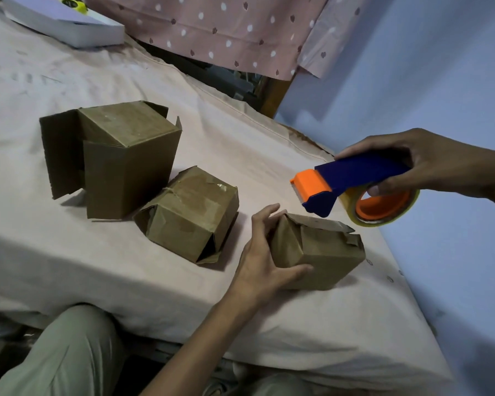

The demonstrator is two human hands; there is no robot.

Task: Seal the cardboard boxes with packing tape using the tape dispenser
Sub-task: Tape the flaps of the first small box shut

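Three brown cardboard boxes lie on a cloth-covered table. My left hand grips the left side of the small box nearest me, thumb along its front edge and fingers over the top; its top flaps look crumpled. My right hand holds a blue and orange tape dispenser in the air just above and right of that box, apart from it; its roll of clear tape hangs below. A middle box sits tilted with loose flaps. A large box stands at the left with flaps open.
A white flat box with a yellow-green object on it lies at the table's far left corner. A pink dotted cloth hangs behind. A blue wall runs close along the table's right edge. My knees show below the near edge.
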